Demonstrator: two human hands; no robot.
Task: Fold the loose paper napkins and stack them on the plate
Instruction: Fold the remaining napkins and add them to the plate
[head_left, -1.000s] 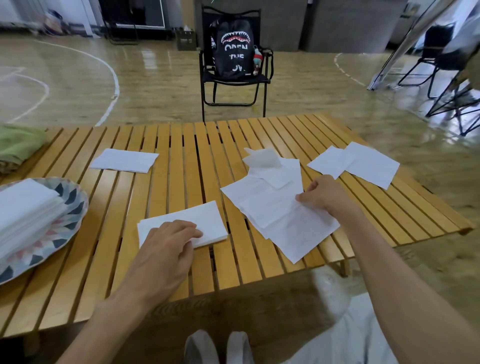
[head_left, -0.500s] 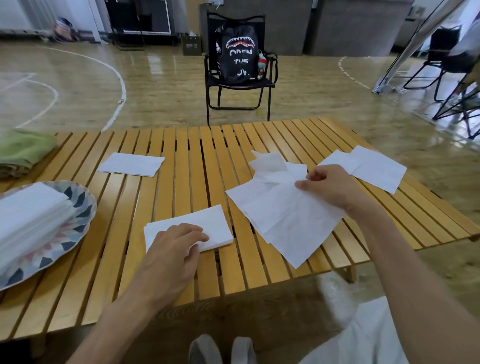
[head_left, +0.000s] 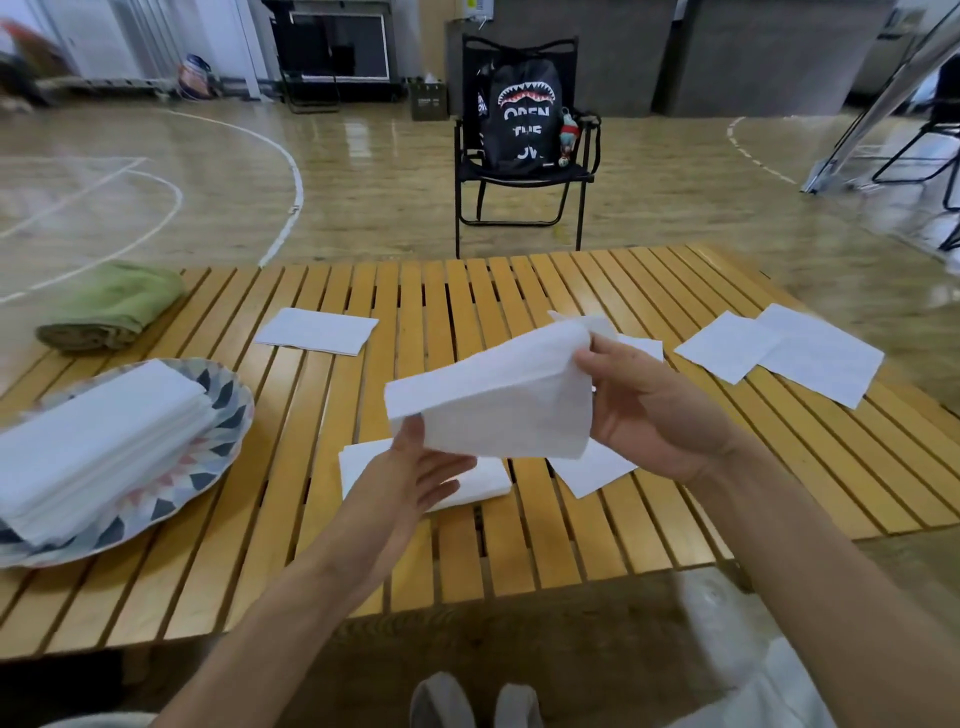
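Note:
I hold a white paper napkin (head_left: 498, 400) in the air above the slatted wooden table (head_left: 519, 545). My right hand (head_left: 644, 410) pinches its right edge, and my left hand (head_left: 415, 478) pinches its lower left corner with the thumb. A folded napkin (head_left: 483, 480) lies on the table under my left hand. A patterned plate (head_left: 208, 462) at the left carries a stack of folded napkins (head_left: 98, 441). Loose napkins lie at the far middle (head_left: 317, 331), under the raised one (head_left: 597, 467) and at the right (head_left: 779, 351).
A rolled green cloth (head_left: 111, 306) sits on the far left corner of the table. Beyond the table a black folding chair (head_left: 519, 187) holds a black backpack. The table's near edge runs just above my knees and shoes.
My right hand has lifted a loose napkin off the table. My left hand has left the folded napkin and come up to take the raised napkin's lower left corner.

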